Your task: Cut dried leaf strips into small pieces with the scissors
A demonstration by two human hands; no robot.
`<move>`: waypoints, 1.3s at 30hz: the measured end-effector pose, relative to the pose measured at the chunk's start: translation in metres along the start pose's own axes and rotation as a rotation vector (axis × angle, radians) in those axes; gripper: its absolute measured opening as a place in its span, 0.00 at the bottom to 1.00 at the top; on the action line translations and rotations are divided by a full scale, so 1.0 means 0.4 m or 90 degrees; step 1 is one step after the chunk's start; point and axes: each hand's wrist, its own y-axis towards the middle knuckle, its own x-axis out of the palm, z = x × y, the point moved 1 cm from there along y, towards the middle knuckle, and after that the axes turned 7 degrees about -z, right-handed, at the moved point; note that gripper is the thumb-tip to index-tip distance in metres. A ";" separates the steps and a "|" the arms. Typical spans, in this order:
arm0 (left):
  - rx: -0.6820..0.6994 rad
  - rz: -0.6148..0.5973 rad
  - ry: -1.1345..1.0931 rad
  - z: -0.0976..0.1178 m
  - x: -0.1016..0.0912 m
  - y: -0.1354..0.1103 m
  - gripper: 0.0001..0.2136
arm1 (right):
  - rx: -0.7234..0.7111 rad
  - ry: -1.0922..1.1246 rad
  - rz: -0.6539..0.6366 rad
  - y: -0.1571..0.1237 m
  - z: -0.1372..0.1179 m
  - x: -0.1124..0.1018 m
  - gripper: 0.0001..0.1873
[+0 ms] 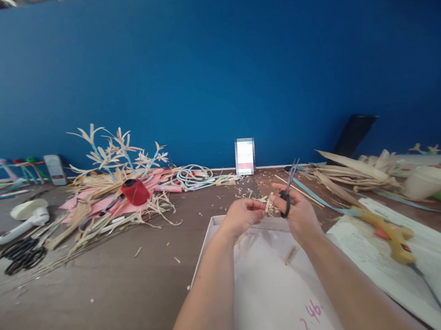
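Above the far edge of a white shallow box [269, 286], my two hands come close together. My left hand [243, 217] is closed, thumb and fingers pinching a small bunch of pale dried-leaf strips [271, 207]. The black-handled scissors [285, 205] are held in my right hand [301, 214], their blades pointing up and away. Fingertips of the right hand are also at the strips; whether they grip them too is hard to tell. Small pale scraps [291, 254] lie inside the box, which has pink handwriting on its bottom.
Left on the brown table [164, 283]: dried-leaf flowers [118, 154], a red thread spool [135, 191], more scissors [24, 254] and coiled pale-blue cord [195, 177]. Right: a yellow glue gun [391, 234] with its cable and dried leaves [359, 171]. A blue wall [215, 75] stands behind.
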 end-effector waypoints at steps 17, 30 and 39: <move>0.049 0.062 -0.094 -0.003 0.012 0.014 0.08 | 0.005 -0.031 -0.056 -0.016 -0.026 0.023 0.25; 0.078 0.198 -0.092 -0.015 -0.018 0.030 0.10 | 0.082 -0.094 -0.154 -0.019 -0.028 0.022 0.23; 0.134 0.300 -0.086 0.002 -0.025 0.022 0.11 | 0.116 -0.181 -0.395 -0.039 -0.036 0.038 0.23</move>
